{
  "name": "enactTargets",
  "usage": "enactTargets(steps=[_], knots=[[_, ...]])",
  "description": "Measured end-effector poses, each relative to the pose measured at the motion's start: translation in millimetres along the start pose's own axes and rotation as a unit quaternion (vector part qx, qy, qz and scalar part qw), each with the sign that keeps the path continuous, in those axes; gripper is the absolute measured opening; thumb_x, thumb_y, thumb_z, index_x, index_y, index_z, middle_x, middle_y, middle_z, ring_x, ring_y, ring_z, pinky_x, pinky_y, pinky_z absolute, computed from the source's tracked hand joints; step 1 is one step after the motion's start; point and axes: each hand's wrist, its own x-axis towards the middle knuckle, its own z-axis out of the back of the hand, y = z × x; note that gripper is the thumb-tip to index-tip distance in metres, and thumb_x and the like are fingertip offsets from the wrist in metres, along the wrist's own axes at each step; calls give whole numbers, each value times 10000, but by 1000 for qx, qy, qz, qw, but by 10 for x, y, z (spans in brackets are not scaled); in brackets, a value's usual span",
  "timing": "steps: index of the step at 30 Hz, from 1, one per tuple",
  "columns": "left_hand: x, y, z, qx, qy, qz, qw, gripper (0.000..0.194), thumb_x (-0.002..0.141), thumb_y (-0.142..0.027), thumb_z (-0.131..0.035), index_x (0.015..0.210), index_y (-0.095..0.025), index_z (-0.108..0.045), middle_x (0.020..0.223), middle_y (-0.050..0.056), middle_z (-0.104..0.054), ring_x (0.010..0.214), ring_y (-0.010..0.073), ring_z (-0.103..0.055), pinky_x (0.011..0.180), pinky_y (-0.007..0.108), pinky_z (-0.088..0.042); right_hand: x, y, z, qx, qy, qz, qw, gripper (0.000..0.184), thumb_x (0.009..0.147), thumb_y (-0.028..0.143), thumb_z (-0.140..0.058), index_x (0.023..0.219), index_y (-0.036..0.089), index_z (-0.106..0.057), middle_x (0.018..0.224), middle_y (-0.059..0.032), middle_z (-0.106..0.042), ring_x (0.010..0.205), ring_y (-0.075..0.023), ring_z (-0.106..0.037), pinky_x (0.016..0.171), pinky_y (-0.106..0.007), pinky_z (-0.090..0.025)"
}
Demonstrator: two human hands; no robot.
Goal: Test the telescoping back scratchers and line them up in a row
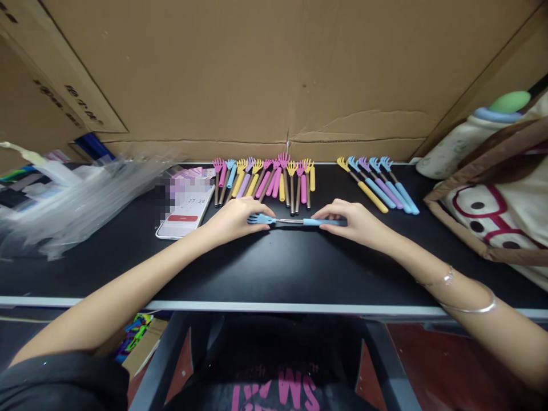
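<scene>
Between my two hands a light-blue back scratcher lies level just above the black tabletop. My left hand pinches it at the claw-shaped head, and my right hand grips the blue handle sleeve. A bare metal shaft shows between them. Behind my hands, a row of back scratcher heads on metal rods lies with loose pink, yellow, blue and purple handle sleeves. Off to the right sit several back scratchers with sleeves on their rods, fanned side by side.
A phone showing a timer lies left of the row. Farther left is a heap of clear plastic bags. At right stand a bottle and a brown-edged bag. Cardboard walls the back. Below the desk sits a box of colourful pieces.
</scene>
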Motion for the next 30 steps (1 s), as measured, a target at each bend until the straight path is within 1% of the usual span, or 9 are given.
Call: enactTargets(steps=[4, 8, 11, 16, 19, 23, 30], knots=[[-8, 9, -17, -5, -4, -8, 1000, 195, 858, -304, -670, 1017, -194, -697, 964, 53, -680, 948, 195, -610, 849, 322, -456, 4, -11, -38, 33, 12, 7, 999, 237, 866, 345, -601, 987, 174, -710, 829, -55, -609, 699, -141, -531, 627, -260, -426], [-6, 38, -44, -5, 2, -11, 1000, 211, 860, -315, -673, 1033, -197, -699, 953, 54, -669, 949, 198, -593, 851, 326, -443, 9, -50, -43, 55, 15, 0, 998, 288, 862, 389, -613, 1007, 164, -719, 799, -39, -555, 685, -133, -508, 622, -255, -424], [-8, 51, -49, -14, 7, -12, 1000, 226, 872, -331, -661, 1049, -197, -702, 962, 56, -650, 948, 194, -583, 846, 318, -436, 9, -73, -31, 53, 25, -2, 998, 297, 862, 403, -616, 1015, 172, -723, 802, -38, -565, 673, -129, -487, 611, -253, -407], [-10, 63, -32, -15, 10, -25, 1000, 255, 873, -357, -656, 1087, -233, -715, 965, 54, -596, 920, 183, -570, 827, 313, -444, 10, -74, -12, 51, 34, 1, 998, 320, 874, 418, -600, 1014, 159, -725, 805, -42, -576, 676, -127, -490, 606, -256, -390], [-7, 57, -12, -23, 26, -15, 999, 267, 871, -347, -662, 1105, -226, -705, 959, 51, -598, 900, 176, -577, 806, 301, -443, 16, -78, -3, 47, 40, 1, 998, 324, 872, 433, -604, 1016, 168, -724, 781, -32, -570, 662, -125, -480, 595, -253, -378], [-3, 48, 8, -25, 40, -7, 999, 278, 865, -337, -670, 1112, -210, -691, 981, 55, -605, 923, 180, -584, 820, 300, -441, 24, -87, 5, 50, 45, 0, 998, 333, 866, 444, -614, 1011, 164, -720, 782, -32, -582, 665, -126, -481, 600, -254, -381], [-3, 79, -3, -17, 37, -22, 999, 279, 882, -375, -632, 1102, -211, -682, 981, 62, -630, 940, 194, -589, 829, 311, -447, 24, -68, 24, 59, 61, -10, 996, 347, 860, 449, -617, 1016, 155, -714, 801, -39, -607, 680, -132, -490, 620, -262, -392]])
